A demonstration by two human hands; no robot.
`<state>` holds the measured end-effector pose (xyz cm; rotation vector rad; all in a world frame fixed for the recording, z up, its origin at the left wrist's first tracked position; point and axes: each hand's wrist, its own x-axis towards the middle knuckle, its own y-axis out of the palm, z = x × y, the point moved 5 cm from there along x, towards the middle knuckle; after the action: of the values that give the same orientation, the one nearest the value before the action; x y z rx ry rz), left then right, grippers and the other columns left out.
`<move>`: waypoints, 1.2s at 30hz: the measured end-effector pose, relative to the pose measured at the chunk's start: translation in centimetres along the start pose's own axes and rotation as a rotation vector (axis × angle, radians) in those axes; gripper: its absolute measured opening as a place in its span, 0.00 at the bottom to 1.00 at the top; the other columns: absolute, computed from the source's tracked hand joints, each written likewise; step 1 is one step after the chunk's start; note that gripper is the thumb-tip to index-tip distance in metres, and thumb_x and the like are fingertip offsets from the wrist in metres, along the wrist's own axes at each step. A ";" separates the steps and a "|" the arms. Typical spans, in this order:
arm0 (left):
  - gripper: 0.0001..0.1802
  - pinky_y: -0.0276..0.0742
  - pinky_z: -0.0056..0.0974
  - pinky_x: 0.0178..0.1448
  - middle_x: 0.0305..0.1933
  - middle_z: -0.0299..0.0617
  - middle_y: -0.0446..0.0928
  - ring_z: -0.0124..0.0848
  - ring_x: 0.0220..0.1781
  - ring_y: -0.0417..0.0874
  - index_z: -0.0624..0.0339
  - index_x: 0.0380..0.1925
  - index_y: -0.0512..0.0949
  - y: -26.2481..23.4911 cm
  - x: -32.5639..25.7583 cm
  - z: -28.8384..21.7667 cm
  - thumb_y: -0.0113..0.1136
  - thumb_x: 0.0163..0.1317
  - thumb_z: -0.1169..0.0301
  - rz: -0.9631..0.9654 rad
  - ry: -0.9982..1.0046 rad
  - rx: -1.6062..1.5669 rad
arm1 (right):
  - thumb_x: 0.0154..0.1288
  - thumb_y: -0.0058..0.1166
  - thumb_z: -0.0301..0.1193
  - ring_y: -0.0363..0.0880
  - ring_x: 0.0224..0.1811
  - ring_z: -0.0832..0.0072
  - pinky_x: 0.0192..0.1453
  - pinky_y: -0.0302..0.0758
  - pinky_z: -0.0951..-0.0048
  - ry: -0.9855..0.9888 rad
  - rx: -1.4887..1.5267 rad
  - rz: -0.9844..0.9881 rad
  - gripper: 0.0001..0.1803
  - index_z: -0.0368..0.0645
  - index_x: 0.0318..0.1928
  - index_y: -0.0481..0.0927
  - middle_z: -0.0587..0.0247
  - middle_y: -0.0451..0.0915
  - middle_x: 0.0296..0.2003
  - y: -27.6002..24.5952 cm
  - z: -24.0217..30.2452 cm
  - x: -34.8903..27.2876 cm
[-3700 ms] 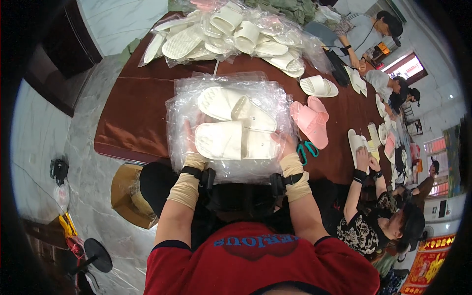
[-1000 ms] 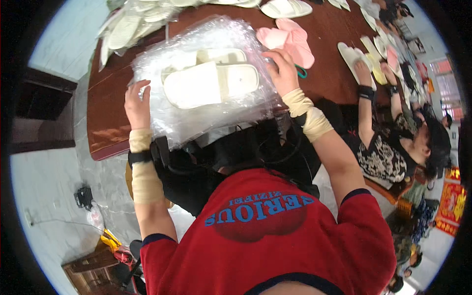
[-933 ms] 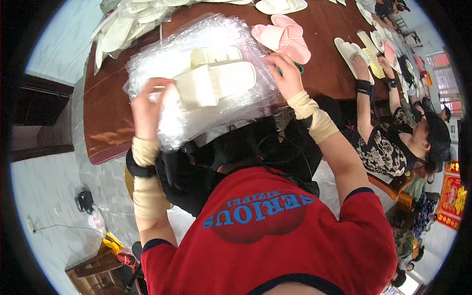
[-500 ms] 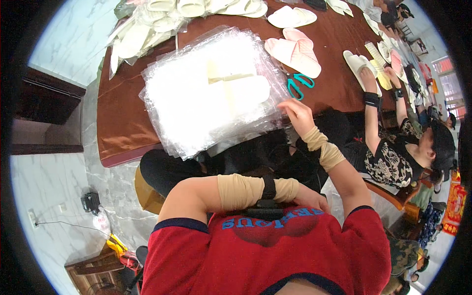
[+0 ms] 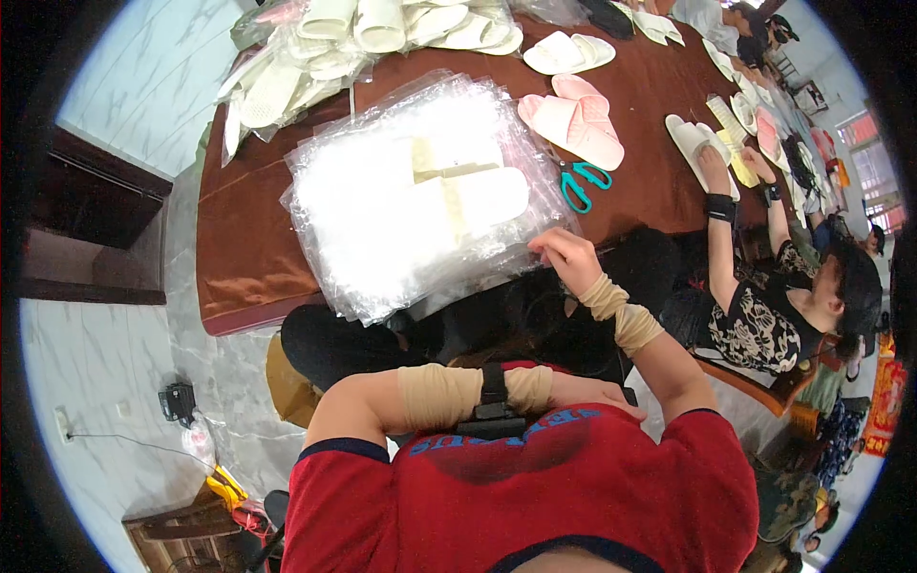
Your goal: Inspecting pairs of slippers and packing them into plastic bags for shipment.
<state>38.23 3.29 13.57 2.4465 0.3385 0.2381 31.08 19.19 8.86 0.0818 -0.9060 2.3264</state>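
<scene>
My left forearm lies across my red shirt, with my left hand (image 5: 602, 393) held against my right side. Its fingers look stretched out; a small dark edge shows beyond them. My right hand (image 5: 570, 260) is at the near right corner of a stack of clear plastic bags (image 5: 358, 229). Its fingers are bent and close together, their tips by the bags' edge; what they hold, if anything, is hidden. A pair of white slippers (image 5: 478, 196) with a beige band across them lies on the stack. Teal-handled scissors (image 5: 578, 186) rest just beyond my right hand.
Pink slippers (image 5: 573, 124) and a white pair (image 5: 568, 53) lie on the brown-covered table (image 5: 244, 229) past the scissors. Bagged white slippers (image 5: 287, 86) are heaped at the far left. To the right, a co-worker's hands (image 5: 714, 172) handle a white slipper.
My right hand has drawn back toward me, away from the scissors, along the bags' edge. The whole view has shifted slightly, so the table sits lower. The stack appears unchanged.
</scene>
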 end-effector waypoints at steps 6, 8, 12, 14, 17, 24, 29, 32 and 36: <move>0.28 0.71 0.31 0.47 0.39 0.33 0.78 0.23 0.38 0.74 0.67 0.45 0.79 -1.3 -1.5 0.6 0.43 0.72 0.51 -0.097 -0.028 0.139 | 0.58 0.50 0.16 0.80 0.28 0.71 0.33 0.77 0.73 0.053 0.019 0.020 0.10 0.41 0.38 0.79 0.60 0.79 0.30 0.7 -0.7 1.2; 0.27 0.69 0.33 0.55 0.54 0.45 0.74 0.30 0.50 0.74 0.65 0.54 0.75 -1.3 -1.1 1.0 0.43 0.72 0.53 -0.250 0.265 0.378 | 0.58 0.50 0.16 0.80 0.28 0.71 0.33 0.77 0.73 -0.004 -0.006 0.013 0.10 0.41 0.38 0.79 0.60 0.79 0.30 1.2 -0.7 1.9; 0.26 0.65 0.34 0.62 0.65 0.50 0.64 0.35 0.59 0.69 0.63 0.60 0.70 -0.9 -1.4 0.0 0.43 0.72 0.55 -0.154 0.430 0.582 | 0.59 0.50 0.17 0.81 0.27 0.70 0.33 0.77 0.73 -0.101 -0.047 0.057 0.10 0.42 0.39 0.80 0.60 0.80 0.30 1.6 0.2 1.9; 0.23 0.66 0.34 0.61 0.57 0.48 0.72 0.34 0.55 0.73 0.63 0.57 0.72 -0.9 -2.5 -0.3 0.43 0.73 0.59 -0.128 0.195 0.334 | 0.59 0.50 0.17 0.80 0.27 0.70 0.33 0.77 0.73 -0.062 -0.020 0.069 0.10 0.42 0.39 0.80 0.60 0.80 0.30 1.1 0.4 1.6; 0.22 0.68 0.35 0.60 0.49 0.47 0.77 0.33 0.51 0.75 0.65 0.57 0.73 -1.9 -2.8 -1.5 0.43 0.73 0.60 -0.096 0.038 0.279 | 0.59 0.50 0.18 0.80 0.27 0.69 0.33 0.77 0.73 -0.015 0.030 0.063 0.10 0.43 0.39 0.80 0.59 0.80 0.30 0.5 -0.3 1.3; 0.23 0.65 0.35 0.65 0.56 0.47 0.76 0.33 0.58 0.74 0.73 0.53 0.73 -1.7 0.7 1.0 0.44 0.72 0.62 -0.045 0.214 0.240 | 0.59 0.51 0.19 0.80 0.28 0.68 0.35 0.77 0.70 -0.016 -0.018 0.130 0.08 0.43 0.37 0.80 0.60 0.79 0.30 1.4 0.6 -0.1; 0.20 0.68 0.37 0.61 0.53 0.48 0.78 0.32 0.55 0.75 0.70 0.54 0.73 0.7 -0.1 -2.4 0.45 0.71 0.64 -0.050 0.334 0.198 | 0.58 0.50 0.17 0.80 0.26 0.71 0.30 0.76 0.72 -0.008 0.057 0.080 0.09 0.40 0.37 0.80 0.60 0.79 0.30 -0.5 0.5 0.5; 0.21 0.68 0.39 0.60 0.52 0.48 0.78 0.34 0.54 0.76 0.69 0.54 0.73 0.7 -0.7 -3.9 0.43 0.71 0.63 -0.063 0.355 0.310 | 0.59 0.48 0.16 0.79 0.25 0.75 0.30 0.76 0.75 0.064 0.060 0.012 0.09 0.38 0.37 0.80 0.60 0.80 0.30 -2.5 -1.5 1.5; 0.24 0.67 0.40 0.63 0.56 0.49 0.76 0.39 0.58 0.75 0.69 0.56 0.70 -0.9 -1.5 -3.8 0.41 0.72 0.61 -0.111 0.186 0.766 | 0.60 0.47 0.17 0.79 0.24 0.76 0.31 0.76 0.74 0.170 0.097 -0.036 0.10 0.39 0.38 0.80 0.60 0.80 0.29 -3.0 -3.3 1.9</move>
<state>35.70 5.76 15.83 3.1461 0.7578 0.3341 31.82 23.97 8.61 -0.0588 -0.7017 2.3038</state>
